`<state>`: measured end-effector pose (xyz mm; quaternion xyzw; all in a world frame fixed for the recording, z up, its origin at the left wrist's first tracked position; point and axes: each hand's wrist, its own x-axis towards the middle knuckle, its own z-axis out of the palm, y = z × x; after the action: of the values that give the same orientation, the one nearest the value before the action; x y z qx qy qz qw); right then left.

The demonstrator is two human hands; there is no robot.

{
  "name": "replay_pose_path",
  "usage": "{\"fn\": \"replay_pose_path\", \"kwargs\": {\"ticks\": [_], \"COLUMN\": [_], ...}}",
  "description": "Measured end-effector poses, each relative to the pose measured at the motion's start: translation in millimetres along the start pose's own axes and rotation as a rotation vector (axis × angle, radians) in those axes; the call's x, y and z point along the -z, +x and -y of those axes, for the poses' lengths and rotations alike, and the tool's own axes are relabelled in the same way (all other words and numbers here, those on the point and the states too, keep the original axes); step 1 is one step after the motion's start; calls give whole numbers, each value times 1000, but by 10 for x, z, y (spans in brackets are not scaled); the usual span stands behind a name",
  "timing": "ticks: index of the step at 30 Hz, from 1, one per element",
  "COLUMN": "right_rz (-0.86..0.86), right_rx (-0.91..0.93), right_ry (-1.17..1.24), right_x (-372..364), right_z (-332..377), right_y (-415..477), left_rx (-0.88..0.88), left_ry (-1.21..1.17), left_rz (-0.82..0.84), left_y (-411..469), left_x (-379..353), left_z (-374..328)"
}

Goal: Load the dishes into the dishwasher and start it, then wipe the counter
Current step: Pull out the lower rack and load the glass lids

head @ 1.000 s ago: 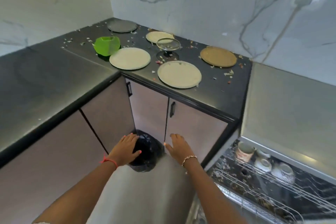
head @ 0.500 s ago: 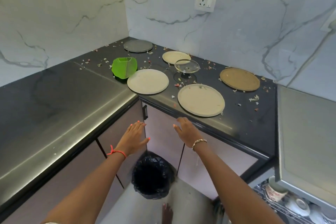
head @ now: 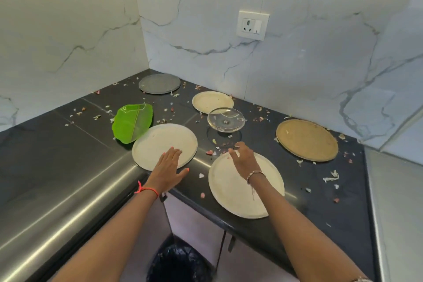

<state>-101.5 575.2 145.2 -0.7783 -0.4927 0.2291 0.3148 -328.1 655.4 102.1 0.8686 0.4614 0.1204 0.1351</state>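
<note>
Two large cream plates lie near the counter's front edge: the left plate point(head: 160, 142) and the right plate point(head: 231, 192). My left hand point(head: 168, 168) is flat with straight fingers over the left plate's near rim. Over the far part of the right plate hovers my right hand point(head: 243, 159), fingers loosely bent, holding nothing. Behind them are a green leaf-shaped dish point(head: 131, 122), a clear glass lid point(head: 226, 119), a small cream plate point(head: 211, 101), a grey plate point(head: 159, 83) and a brown plate point(head: 306, 139).
Food scraps are scattered over the black counter point(head: 258, 144). A steel counter stretch point(head: 57, 190) runs along the left. A black-lined bin point(head: 180, 261) stands on the floor below. The grey dishwasher top point(head: 398, 201) is at the right edge. A wall socket point(head: 253, 25) sits above.
Both hands rose from the bin on the floor up to the counter and now sit over the two front plates. The view lifted with them; the dishwasher rack has left the frame.
</note>
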Motion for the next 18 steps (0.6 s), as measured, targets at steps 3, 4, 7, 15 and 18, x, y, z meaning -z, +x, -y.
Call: {"fn": "replay_pose_path", "kwargs": {"ticks": [3, 4, 7, 15, 18], "right_rz": [-28, -29, -26, -80, -82], "right_rx": [-120, -148, -238, -392, -471], "right_ry": [140, 179, 281, 440, 544], "right_x": [51, 50, 78, 89, 53], "right_z": [-3, -11, -35, -179, -190], "right_y": [325, 413, 680, 1297, 1533], "left_rx": [5, 12, 27, -36, -71], "left_ry": [33, 42, 43, 77, 104], "left_rz": [27, 40, 77, 150, 196], "left_y": [330, 413, 696, 1353, 1611], "left_x": [-37, -44, -87, -124, -121], "left_z": [-4, -4, 4, 124, 173]}}
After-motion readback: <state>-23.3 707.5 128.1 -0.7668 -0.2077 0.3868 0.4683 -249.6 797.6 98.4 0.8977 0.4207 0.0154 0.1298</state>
